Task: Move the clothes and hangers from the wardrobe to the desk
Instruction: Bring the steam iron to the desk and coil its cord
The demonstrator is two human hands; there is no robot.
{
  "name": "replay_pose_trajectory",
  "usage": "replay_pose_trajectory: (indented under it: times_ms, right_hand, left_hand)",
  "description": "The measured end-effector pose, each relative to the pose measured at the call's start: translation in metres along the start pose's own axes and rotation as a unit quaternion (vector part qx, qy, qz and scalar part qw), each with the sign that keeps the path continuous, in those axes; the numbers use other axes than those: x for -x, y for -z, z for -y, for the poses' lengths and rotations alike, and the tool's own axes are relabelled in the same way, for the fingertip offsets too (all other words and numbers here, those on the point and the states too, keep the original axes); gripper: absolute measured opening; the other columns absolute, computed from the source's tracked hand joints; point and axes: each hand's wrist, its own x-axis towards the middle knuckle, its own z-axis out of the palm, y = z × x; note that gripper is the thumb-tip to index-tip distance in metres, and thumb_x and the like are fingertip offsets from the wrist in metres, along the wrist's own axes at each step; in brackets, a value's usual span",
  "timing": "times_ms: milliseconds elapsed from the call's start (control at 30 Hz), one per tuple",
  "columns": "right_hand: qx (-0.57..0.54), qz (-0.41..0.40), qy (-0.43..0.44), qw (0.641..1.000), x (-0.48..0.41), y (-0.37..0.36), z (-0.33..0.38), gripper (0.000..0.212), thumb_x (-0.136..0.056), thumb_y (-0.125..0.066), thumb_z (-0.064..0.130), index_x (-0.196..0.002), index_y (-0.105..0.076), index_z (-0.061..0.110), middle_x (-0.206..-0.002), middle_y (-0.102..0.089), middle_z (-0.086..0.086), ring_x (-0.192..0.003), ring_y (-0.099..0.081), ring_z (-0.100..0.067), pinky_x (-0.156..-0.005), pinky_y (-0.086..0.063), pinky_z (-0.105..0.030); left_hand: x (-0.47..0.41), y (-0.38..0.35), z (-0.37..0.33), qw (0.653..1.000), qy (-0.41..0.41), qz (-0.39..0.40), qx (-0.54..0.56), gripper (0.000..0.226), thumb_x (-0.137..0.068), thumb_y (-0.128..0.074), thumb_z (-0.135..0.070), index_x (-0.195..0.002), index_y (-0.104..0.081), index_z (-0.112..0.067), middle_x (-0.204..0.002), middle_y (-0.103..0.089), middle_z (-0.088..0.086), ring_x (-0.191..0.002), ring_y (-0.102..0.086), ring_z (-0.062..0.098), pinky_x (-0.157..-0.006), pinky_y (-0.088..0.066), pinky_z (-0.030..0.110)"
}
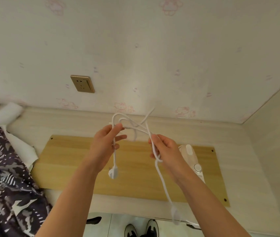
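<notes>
A white power cord (pixel 132 124) loops in the air between my two hands, above the pale desk (pixel 77 122). My left hand (pixel 106 142) pinches the cord near its white plug (pixel 113 172), which dangles below the hand. My right hand (pixel 164 148) grips another stretch of the cord, and the rest hangs down past the desk's front edge. A dark patterned garment (pixel 6 182) lies heaped on the desk at the left. No hanger shows.
A light wooden board (pixel 77 161) lies flat on the desk under my hands. A white handheld appliance (pixel 193 159) rests on its right end. A gold wall socket (pixel 82 83) sits on the wallpapered wall. A white roll (pixel 4 112) lies far left. My shoes (pixel 141 229) show below.
</notes>
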Motion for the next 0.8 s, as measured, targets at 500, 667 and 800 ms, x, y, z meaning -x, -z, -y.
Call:
replay_pose_trajectory:
  times_ms: [500, 667, 800]
  right_hand:
    - [0.241, -0.081, -0.041, 0.966, -0.047, 0.021, -0.035, 0.033, -0.091, -0.058, 0.039, -0.072, -0.061, 0.013, -0.065, -0.055, 0.006, -0.065, -0.053, -0.012, -0.064, -0.039, -0.028]
    - [0.357, -0.048, -0.075, 0.93, -0.064, 0.007, -0.039, 0.018, -0.089, -0.057, 0.026, -0.09, -0.069, 0.013, -0.087, -0.07, -0.001, -0.088, -0.064, -0.021, -0.076, -0.049, -0.031]
    - [0.342, -0.039, -0.015, 0.939, -0.078, -0.021, -0.01, 0.015, -0.09, -0.054, 0.02, -0.092, -0.069, 0.017, -0.092, -0.072, 0.002, -0.094, -0.064, -0.017, -0.082, -0.048, -0.029]
  left_hand:
    - [0.003, 0.04, -0.03, 0.96, -0.167, -0.113, -0.193, 0.013, -0.09, -0.062, -0.011, -0.095, -0.073, -0.017, -0.075, -0.07, 0.004, -0.053, -0.046, 0.006, -0.055, -0.04, 0.02]
    - [-0.007, 0.055, -0.04, 0.932, -0.218, -0.133, -0.257, 0.013, -0.089, -0.064, -0.015, -0.097, -0.074, -0.018, -0.079, -0.071, -0.002, -0.069, -0.061, 0.016, -0.061, -0.05, 0.019]
    - [-0.019, 0.071, -0.045, 0.893, -0.282, -0.125, -0.329, 0.014, -0.087, -0.067, -0.019, -0.097, -0.073, -0.027, -0.071, -0.06, -0.004, -0.065, -0.049, 0.014, -0.065, -0.045, 0.023]
